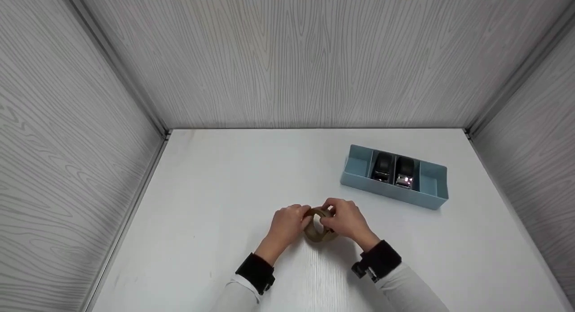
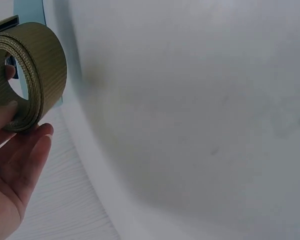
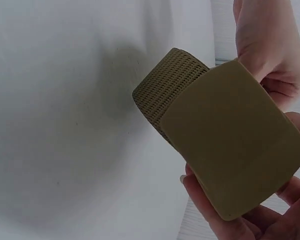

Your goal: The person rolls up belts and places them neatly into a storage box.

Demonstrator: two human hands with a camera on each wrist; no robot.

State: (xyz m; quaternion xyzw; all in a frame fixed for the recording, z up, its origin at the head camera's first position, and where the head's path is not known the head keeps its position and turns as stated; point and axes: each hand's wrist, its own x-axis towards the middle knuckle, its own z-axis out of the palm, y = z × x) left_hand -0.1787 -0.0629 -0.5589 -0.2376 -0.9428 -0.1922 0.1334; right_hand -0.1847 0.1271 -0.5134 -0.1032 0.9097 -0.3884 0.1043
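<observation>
A coiled olive webbing belt [image 1: 318, 230] is pinched upright between the left hand [image 1: 285, 225] and right hand [image 1: 347, 220], just above the white table [image 1: 224, 204]. The coil could spring loose if the flat buckle end [image 3: 235, 145] is released. The blue tray's [image 1: 359, 161] dark contents are probably similar rolled belts.
</observation>
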